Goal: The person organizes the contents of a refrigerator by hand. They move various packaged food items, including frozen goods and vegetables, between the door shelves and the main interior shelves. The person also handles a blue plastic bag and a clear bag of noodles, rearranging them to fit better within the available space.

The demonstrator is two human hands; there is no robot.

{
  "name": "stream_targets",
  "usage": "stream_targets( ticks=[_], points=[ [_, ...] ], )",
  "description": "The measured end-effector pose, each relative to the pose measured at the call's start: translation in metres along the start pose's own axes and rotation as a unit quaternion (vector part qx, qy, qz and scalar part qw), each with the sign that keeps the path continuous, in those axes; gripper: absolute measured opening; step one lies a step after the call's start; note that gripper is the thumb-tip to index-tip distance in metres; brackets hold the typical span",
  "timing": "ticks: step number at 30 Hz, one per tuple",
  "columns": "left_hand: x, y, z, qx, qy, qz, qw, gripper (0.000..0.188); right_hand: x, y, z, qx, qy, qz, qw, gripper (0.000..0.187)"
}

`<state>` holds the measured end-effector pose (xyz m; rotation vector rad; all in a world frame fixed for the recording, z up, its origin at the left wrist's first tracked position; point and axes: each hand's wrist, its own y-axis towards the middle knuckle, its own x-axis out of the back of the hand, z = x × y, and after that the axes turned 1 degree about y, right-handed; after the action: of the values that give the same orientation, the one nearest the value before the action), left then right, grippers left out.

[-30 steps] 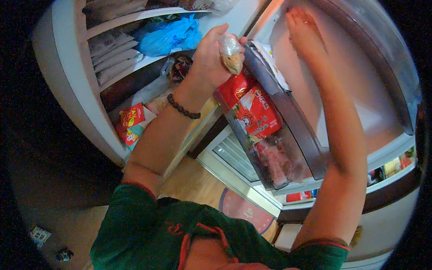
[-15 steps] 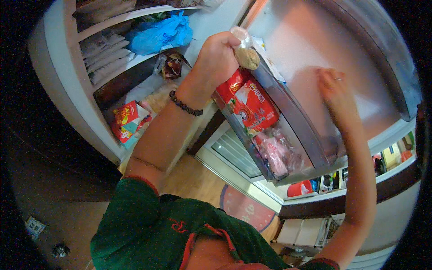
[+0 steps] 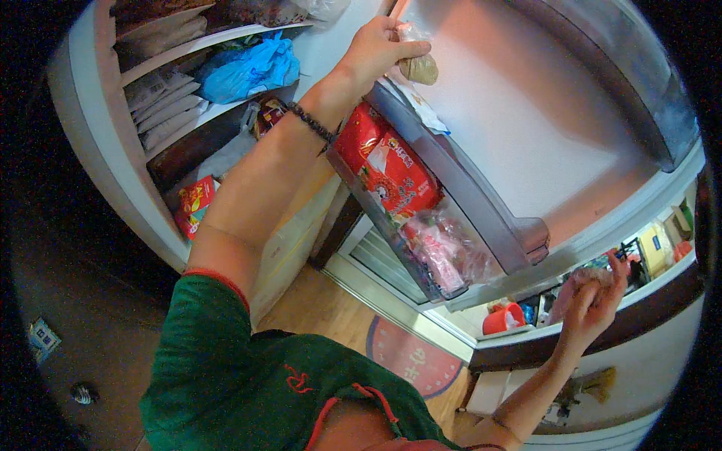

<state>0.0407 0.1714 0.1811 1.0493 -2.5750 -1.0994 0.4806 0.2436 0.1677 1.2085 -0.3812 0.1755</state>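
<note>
My left hand (image 3: 380, 49) is raised at the inner side of an open refrigerator door (image 3: 526, 135). Pinched in its fingers is a small clear plastic bag (image 3: 420, 68) of tan, grainy-looking contents, above the door's clear bin (image 3: 481, 203). Several packs sit in the bin: a red package (image 3: 398, 173) and a pink item in clear plastic (image 3: 440, 248). My right hand (image 3: 594, 304) is below the door's lower right edge, one finger stretched up and the others loosely bent. A blurred pinkish patch lies beside its fingers; I make out nothing held.
Refrigerator shelves at the left hold a blue plastic bag (image 3: 252, 69), stacked grey packets (image 3: 165, 109) and a red box (image 3: 197, 201). Behind the door is a counter with a red container (image 3: 502, 319) and other goods. A semicircular mat (image 3: 414, 357) lies on the wooden floor.
My left hand has risen with the small bag, higher above the bin. My right hand has moved down from the door's inner panel to below its edge. The door bin appears shifted slightly left.
</note>
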Motion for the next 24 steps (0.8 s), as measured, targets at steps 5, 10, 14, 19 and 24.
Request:
stream_targets(
  ticks=[5,10,14,19,24],
  points=[
    [0.000,0.030,0.012,0.015,0.158,-0.015,0.987,0.051,0.004,-0.019,-0.031,-0.092,0.034,-0.083,0.992,0.049],
    [-0.010,0.024,-0.008,0.021,0.198,0.008,0.980,0.047,-0.004,-0.027,-0.058,-0.163,0.006,-0.046,0.986,0.064],
    [-0.018,0.015,-0.013,0.021,0.176,0.006,0.984,0.047,-0.012,-0.031,-0.067,-0.132,-0.026,-0.072,0.988,0.065],
    [-0.014,0.020,-0.002,-0.012,0.083,0.056,0.995,0.039,-0.013,-0.028,-0.070,-0.144,-0.062,-0.098,0.983,0.063],
    [-0.010,0.026,0.007,0.002,0.085,0.098,0.992,0.035,-0.021,-0.030,-0.068,-0.173,-0.030,-0.100,0.979,0.059]
  ],
)
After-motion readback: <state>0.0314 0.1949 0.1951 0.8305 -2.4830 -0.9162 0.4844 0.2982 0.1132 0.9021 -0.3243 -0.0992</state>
